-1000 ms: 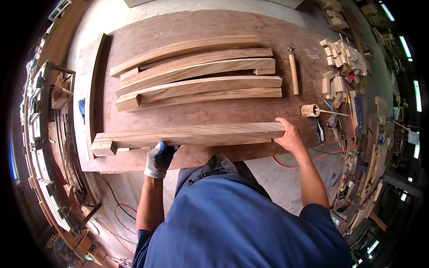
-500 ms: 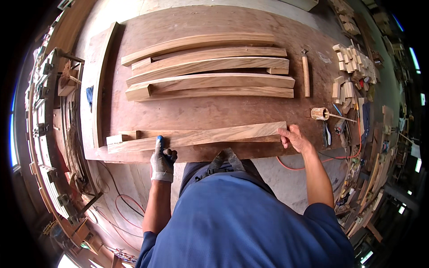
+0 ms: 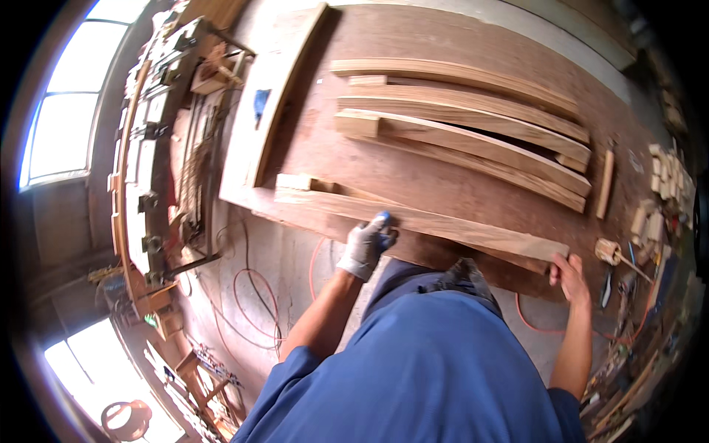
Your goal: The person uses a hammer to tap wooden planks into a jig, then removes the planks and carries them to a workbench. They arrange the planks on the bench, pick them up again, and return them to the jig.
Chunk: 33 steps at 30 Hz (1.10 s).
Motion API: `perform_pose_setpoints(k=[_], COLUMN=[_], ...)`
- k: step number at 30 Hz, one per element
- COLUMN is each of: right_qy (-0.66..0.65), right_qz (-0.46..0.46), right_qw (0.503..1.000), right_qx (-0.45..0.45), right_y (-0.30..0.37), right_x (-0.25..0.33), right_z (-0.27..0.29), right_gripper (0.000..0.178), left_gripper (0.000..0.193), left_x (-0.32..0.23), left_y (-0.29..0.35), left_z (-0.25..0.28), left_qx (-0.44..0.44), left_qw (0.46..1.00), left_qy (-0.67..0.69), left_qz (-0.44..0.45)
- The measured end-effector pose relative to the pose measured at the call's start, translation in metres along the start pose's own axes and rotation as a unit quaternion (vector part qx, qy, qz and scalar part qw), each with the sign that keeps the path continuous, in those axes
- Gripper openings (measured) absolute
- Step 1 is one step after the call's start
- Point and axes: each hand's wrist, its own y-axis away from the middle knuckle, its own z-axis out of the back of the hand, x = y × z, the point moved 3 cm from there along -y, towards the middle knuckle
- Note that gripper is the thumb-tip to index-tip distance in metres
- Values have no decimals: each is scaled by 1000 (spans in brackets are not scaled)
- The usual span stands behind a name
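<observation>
Left grip [image 3: 371, 242], slanting rightward, and right grip [image 3: 569, 276], at one end, clasp the near beam [image 3: 465, 229].

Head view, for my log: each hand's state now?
Left hand, blue-tipped grey glove: half curled against long brown wooden beam; grip unclear.
Right hand, bare: curled at beam's end; grip unclear.

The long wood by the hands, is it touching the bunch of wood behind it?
Apart. The head view shows bare brown table all along between the long beam and the bunch of beams.
</observation>
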Motion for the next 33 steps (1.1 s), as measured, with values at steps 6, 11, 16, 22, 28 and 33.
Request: perform_pose_setpoints(k=[6,11,16,22,28,33], right_qy=[14,19,309,346,424,475], right_qz=[-24,-1,140,164,204,129], right_qw=[1000,1000,939,913,873,861], right_qx=[12,-6,-53,-139,-129,-128], right_y=[-1,13,10,-9,-20,-37], right_x=[-11,9,31,25,24,-9], right_z=[15,0,-5,4,17,20], right_gripper=[47,53,53,54,57,57], left_gripper=[16,23,31,25,28,64], left_x=[7,1,3,10,11,-6], left_y=[-10,-23,-64,-81,-39,-6], left_z=[9,-17,-45,-67,-62,-99], left_qx=[76,95,76,36,126,135], left_qw=[997,995,994,991,940,621], left_qy=[13,-19,56,-11,-288,-695], left_qz=[21,19,55,126,131,-337])
